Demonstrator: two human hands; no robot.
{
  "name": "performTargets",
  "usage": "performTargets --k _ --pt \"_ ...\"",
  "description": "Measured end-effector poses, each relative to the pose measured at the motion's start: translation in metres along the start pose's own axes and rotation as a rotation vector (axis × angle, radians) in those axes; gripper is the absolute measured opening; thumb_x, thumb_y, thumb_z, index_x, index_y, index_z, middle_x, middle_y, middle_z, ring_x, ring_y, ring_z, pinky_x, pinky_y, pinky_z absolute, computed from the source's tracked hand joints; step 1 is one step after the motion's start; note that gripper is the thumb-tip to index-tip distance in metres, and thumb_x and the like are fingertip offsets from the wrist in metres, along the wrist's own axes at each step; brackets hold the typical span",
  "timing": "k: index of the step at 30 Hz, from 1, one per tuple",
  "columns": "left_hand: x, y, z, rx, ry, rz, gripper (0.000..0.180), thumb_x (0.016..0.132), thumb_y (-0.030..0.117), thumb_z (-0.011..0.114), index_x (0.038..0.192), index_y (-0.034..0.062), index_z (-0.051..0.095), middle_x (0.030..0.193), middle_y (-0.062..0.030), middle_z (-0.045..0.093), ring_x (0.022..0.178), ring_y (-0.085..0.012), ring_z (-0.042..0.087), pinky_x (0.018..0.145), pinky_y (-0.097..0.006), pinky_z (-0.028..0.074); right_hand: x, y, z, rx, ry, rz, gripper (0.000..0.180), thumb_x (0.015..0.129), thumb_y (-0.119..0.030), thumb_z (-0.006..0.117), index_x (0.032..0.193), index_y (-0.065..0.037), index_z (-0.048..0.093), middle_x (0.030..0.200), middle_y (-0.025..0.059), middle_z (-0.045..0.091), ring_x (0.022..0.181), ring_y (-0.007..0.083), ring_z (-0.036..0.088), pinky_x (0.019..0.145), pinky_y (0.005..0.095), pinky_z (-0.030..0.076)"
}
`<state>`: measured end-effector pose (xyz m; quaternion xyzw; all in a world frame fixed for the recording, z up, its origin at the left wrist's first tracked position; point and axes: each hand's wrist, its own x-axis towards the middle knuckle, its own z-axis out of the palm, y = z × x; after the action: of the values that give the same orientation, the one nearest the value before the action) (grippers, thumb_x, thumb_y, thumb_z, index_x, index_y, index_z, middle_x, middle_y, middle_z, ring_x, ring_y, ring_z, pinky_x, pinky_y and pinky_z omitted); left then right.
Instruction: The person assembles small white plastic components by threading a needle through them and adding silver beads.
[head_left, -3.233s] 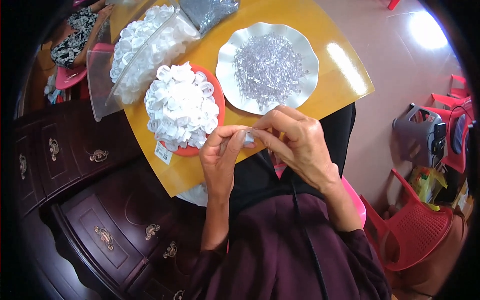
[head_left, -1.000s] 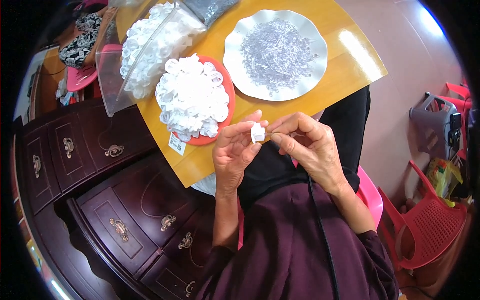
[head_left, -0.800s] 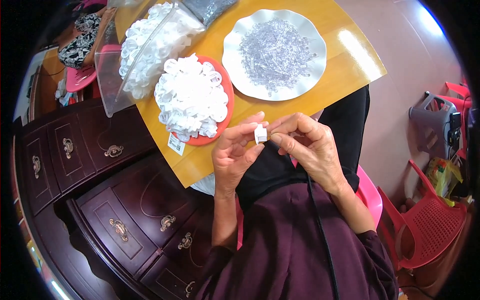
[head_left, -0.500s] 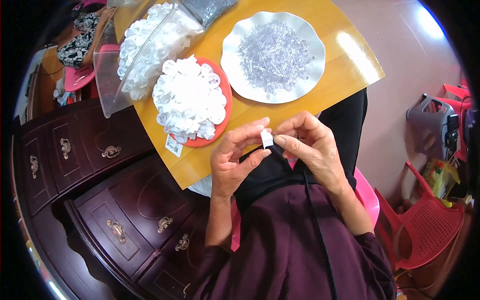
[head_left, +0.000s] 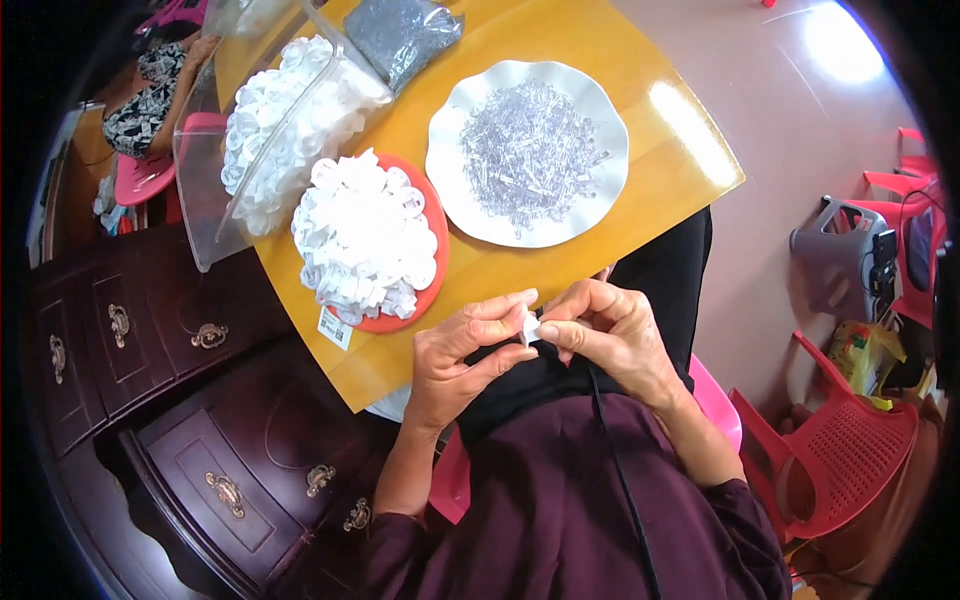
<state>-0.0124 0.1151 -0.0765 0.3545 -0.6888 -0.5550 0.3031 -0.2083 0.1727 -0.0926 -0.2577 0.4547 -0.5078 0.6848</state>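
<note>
Over my lap, just off the table's near edge, my left hand point(head_left: 462, 352) pinches a small white plastic piece point(head_left: 531, 327) between thumb and fingers. Close on its right, my right hand point(head_left: 618, 338) has thumb and forefinger pressed together at the piece's side; whatever lies between those fingertips is too small to make out. On the table, a red plate point(head_left: 436, 262) bears a heap of similar white plastic pieces point(head_left: 365, 235). Farther right stands a white scalloped plate point(head_left: 443, 165) with many small clear, thin plastic parts point(head_left: 530, 150).
A clear bin point(head_left: 205, 225) of white pieces and a bag of grey parts point(head_left: 405, 40) sit at the back left of the yellow table point(head_left: 665, 150). Dark drawers point(head_left: 215, 450) flank my left. Red chairs point(head_left: 850, 465) and a grey stool point(head_left: 840, 250) stand right. Another person sits far left.
The view has shifted, so the table and plates appear lower. My right fingertips have come closer against the white piece, which has turned slightly in my left fingers.
</note>
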Motion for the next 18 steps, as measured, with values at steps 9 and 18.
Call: performTargets --k 9,18 --pt "0.078 0.061 -0.104 0.425 0.454 0.365 0.041 0.083 -0.007 0.069 0.123 -0.0026 0.06 0.125 -0.0119 0.064 0.105 -0.0158 0.062 0.093 -0.03 0.052 0.031 -0.046 -0.022 -0.794 0.22 -0.333 0.022 0.085 -0.015 0.074 0.101 -0.001 0.067 0.083 0.0093 0.066 0.065 0.0153 0.062 0.062 0.0292 0.051" --pt "0.105 0.048 -0.158 0.777 0.558 0.387 0.04 0.089 -0.002 0.066 0.128 -0.001 0.059 0.132 -0.0115 0.059 0.119 -0.022 0.059 0.101 -0.036 0.048 0.094 -0.086 -0.036 -1.132 0.325 -0.58 0.021 0.087 -0.017 0.067 0.103 -0.003 0.065 0.096 0.0136 0.065 0.079 0.0283 0.065 0.074 0.0392 0.05"
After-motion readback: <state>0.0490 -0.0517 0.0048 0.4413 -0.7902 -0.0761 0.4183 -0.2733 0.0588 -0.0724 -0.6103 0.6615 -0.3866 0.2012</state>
